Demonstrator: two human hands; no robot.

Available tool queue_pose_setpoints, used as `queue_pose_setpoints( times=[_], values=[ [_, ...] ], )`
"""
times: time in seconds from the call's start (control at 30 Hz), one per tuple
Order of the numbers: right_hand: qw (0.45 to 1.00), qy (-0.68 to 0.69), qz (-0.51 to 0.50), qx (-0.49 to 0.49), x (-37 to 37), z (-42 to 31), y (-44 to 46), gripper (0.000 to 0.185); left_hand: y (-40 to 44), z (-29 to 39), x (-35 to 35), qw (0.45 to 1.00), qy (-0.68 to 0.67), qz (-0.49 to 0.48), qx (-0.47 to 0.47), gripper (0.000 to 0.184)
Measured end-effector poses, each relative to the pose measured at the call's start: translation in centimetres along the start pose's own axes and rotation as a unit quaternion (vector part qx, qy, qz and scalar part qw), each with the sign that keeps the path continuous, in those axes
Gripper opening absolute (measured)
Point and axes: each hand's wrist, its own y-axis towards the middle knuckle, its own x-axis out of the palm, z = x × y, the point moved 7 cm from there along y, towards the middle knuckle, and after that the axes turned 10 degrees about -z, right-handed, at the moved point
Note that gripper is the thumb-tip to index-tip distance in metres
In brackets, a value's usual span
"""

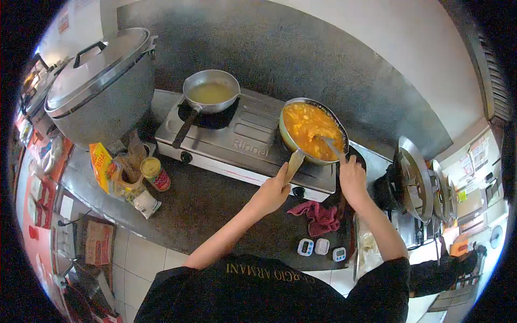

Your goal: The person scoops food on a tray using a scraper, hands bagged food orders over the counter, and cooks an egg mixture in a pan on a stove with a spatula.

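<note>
My left hand [273,192] is wrapped round the pale handle of a frying pan [283,129] on the right burner of a two-burner gas stove [253,126]. Orange-red stew with pale chunks [312,126] fills the pan. In my right hand [353,178] is a spatula [332,146], gripped by its handle; its exact kind is partly hidden because the front end dips into the stew near the pan's right side. A saucepan [200,109] with yellowish liquid sits on the left burner, its dark handle pointing toward me.
Left stands a large lidded metal pot [110,89]. Near it are a can [154,175], a yellow packet [100,161] and a small white packet [145,203]. A maroon cloth [318,216] and small timers [306,247] lie in front of the stove. Several woks [413,177] lean at right.
</note>
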Motion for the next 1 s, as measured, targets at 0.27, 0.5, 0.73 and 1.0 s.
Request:
queue_pose_setpoints(
  times=[0.27, 0.5, 0.73, 1.0],
  values=[
    [1.0, 0.026, 0.004, 0.005, -2.5, 3.3, 6.2, 0.028, 0.0, -0.2, 0.1, 0.999, 0.0, -0.026, -0.038, 0.058],
    [0.999, 0.012, 0.048, 0.006, -3.3, 2.5, 11.1, 0.023, 0.0, -0.4, 0.3, 0.999, -0.016, -0.022, -0.028, 0.058],
    [0.995, -0.061, 0.008, -0.078, 2.3, 1.7, 13.8, 0.023, -0.1, -0.5, 0.3, 1.0, 0.001, -0.007, -0.019, 0.057],
    [0.992, -0.062, -0.007, -0.108, 1.0, 3.7, 8.5, 0.025, -0.2, -0.1, 0.0, 0.999, -0.005, -0.021, -0.042, 0.056]
  ],
)
